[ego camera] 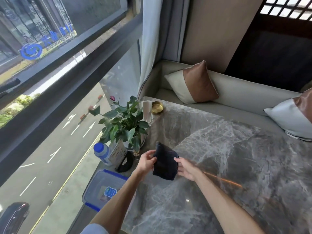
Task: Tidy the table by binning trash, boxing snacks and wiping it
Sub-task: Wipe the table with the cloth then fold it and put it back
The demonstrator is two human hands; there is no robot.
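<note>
A folded dark navy cloth (166,162) is held just above the grey marble table (219,157), near its left side. My left hand (146,162) grips the cloth's left edge with thumb and fingers. My right hand (186,168) holds its right edge. A clear plastic box with a blue-clipped lid (103,190) sits closed at the table's left edge, under my left forearm; a label and dim contents show through the lid.
Along the window side stand a potted green plant (123,122), a water bottle with a blue cap (101,152), a small card stand (118,152), a black round object (125,162), a glass (147,108) and a brass ashtray (157,107). A beige sofa with cushions (195,83) borders the far side.
</note>
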